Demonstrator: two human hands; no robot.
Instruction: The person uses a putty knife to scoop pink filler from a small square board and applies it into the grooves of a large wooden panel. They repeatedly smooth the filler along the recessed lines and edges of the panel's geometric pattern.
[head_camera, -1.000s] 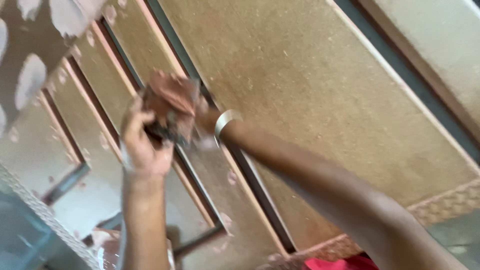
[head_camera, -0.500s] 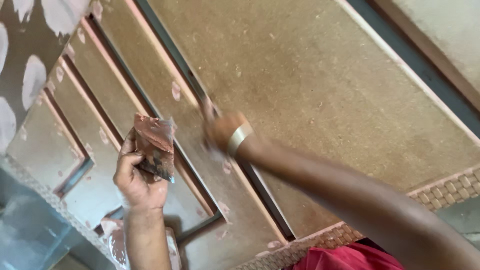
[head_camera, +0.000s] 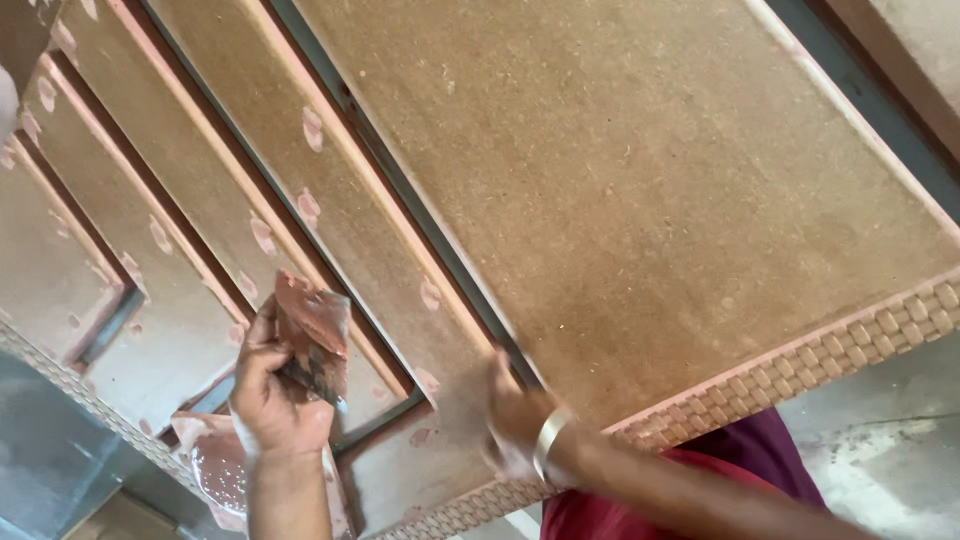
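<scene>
My left hand (head_camera: 275, 405) is at the lower left, closed around a small flat scraper (head_camera: 312, 335) smeared with reddish-brown filler, held just above the wooden panel (head_camera: 640, 180). My right hand (head_camera: 510, 415), with a metal bangle at the wrist, presses on the panel's lower frame near a dark groove. It is blurred by motion, so anything between its fingers is hidden. Pale pink filler spots (head_camera: 313, 128) dot the panel's raised mouldings.
A tub of reddish filler (head_camera: 215, 465) sits below my left hand at the panel's edge. A carved woven-pattern border (head_camera: 850, 350) runs along the near edge. Grey floor (head_camera: 880, 460) shows at the lower right, red clothing (head_camera: 640, 510) below.
My right hand has swept down along the groove from the upper mouldings to the panel's lower frame. My left hand with the scraper stayed by the recessed section as the view shifted.
</scene>
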